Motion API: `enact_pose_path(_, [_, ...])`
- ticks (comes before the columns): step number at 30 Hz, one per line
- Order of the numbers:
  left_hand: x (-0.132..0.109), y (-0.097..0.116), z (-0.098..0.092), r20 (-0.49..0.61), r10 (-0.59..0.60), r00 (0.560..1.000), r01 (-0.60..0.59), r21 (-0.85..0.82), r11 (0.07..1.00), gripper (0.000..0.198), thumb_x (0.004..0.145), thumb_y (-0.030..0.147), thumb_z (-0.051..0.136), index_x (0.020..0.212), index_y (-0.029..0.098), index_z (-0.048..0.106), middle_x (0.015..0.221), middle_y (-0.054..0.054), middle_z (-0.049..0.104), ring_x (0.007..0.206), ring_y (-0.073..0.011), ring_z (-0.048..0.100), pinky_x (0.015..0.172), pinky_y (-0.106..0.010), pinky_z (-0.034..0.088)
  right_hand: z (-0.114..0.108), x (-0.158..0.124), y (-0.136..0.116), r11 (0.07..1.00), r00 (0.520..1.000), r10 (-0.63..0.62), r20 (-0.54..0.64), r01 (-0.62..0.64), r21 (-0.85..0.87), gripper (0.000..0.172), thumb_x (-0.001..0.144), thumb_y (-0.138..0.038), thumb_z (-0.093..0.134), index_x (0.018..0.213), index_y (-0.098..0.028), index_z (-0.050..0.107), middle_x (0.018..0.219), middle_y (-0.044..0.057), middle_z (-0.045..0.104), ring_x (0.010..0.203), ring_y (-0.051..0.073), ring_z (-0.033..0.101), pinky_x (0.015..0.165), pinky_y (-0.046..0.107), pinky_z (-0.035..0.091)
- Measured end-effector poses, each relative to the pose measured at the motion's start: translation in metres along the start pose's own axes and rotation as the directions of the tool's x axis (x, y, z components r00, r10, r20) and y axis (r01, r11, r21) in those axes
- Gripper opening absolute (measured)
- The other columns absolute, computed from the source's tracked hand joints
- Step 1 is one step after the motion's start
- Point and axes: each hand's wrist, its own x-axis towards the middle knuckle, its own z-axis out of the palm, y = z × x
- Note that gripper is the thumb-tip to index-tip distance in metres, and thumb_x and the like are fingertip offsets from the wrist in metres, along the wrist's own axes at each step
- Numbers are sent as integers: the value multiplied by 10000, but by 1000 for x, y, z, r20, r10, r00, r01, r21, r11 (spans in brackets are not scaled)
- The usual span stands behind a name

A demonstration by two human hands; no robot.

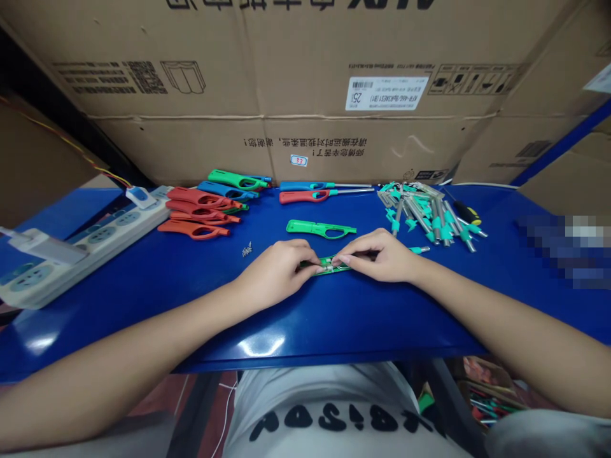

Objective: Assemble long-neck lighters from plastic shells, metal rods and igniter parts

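The left hand (pixel 281 273) and right hand (pixel 386 254) meet over an open green shell (pixel 328 264), low above the table (pixel 191 350) or resting on it; I cannot tell which. The left thumb and forefinger pinch its left part, seemingly to steady it. The right fingers close on its right part, bent inward, as if minding the small pale pieces inside; what lies between their tips is hidden. The cavity faces up, which probably keeps those pieces from falling out.

Just beyond lies another green shell (pixel 315 228), lengthwise like the held one and near enough to reach easily. Small screws (pixel 247 249) sit in a loose heap to the left, apart from larger things, perhaps so none get lost. Red handles (pixel 195 213) overlap at the left beside the power strip (pixel 95 245), with blue and green ones behind, all pointing much the same way, which likely makes picking simple.

Two lighters (pixel 329 193) with long metal rods lie by the cardboard (pixel 305 95), clear of the hands. On the right, teal-ended tubes (pixel 432 216) make a tangled pile on the right hand's side, next to a black-and-yellow screwdriver (pixel 466 212).
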Motion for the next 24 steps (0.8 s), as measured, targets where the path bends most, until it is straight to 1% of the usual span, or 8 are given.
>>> enact_pose_path(4, [1,0,1,-5,-39,999,39,-37,999,100,906,187,685,931,170,779,896,-47,715,765,-151,644,698,-245,456,0,0,0,1000,1000,-29,-12,29,-3,304,925,-393,616,942,-168,820,803,72,782,498,107,510,480,257,356])
enact_pose_path(8, [2,-1,4,-30,-91,995,87,-99,991,56,867,191,726,880,179,780,840,-16,702,646,-110,583,636,-232,430,0,0,0,1000,1000,5,-2,-5,9,333,924,-421,612,939,-161,819,790,75,776,511,113,522,481,255,356])
enact_pose_path(13, [3,-3,7,-45,-128,991,119,-166,979,36,839,207,750,831,179,771,787,5,699,570,-84,534,589,-223,420,-1,1,0,999,999,35,8,-35,18,354,924,-453,618,967,-160,812,778,70,759,486,98,465,477,258,344])
enact_pose_path(16, [4,-6,9,-64,-119,991,107,-164,981,43,829,220,766,815,180,774,760,10,694,565,-82,530,580,-219,419,-1,2,1,1000,1000,8,-1,-8,23,354,922,-457,630,997,-157,801,774,65,747,500,99,473,489,256,362])
enact_pose_path(20, [3,-6,8,-86,-101,991,88,-151,985,27,818,205,782,827,180,790,741,11,695,565,-80,547,579,-214,425,0,2,4,999,999,-45,-14,46,30,343,929,-448,629,974,-152,794,738,53,727,508,97,479,478,243,355])
enact_pose_path(24, [1,-3,3,-64,-98,993,91,-114,989,74,840,173,749,883,180,808,773,-6,710,577,-87,584,575,-214,438,0,2,4,998,998,-56,-8,57,34,303,937,-398,622,974,-143,782,741,50,717,494,81,442,470,233,338])
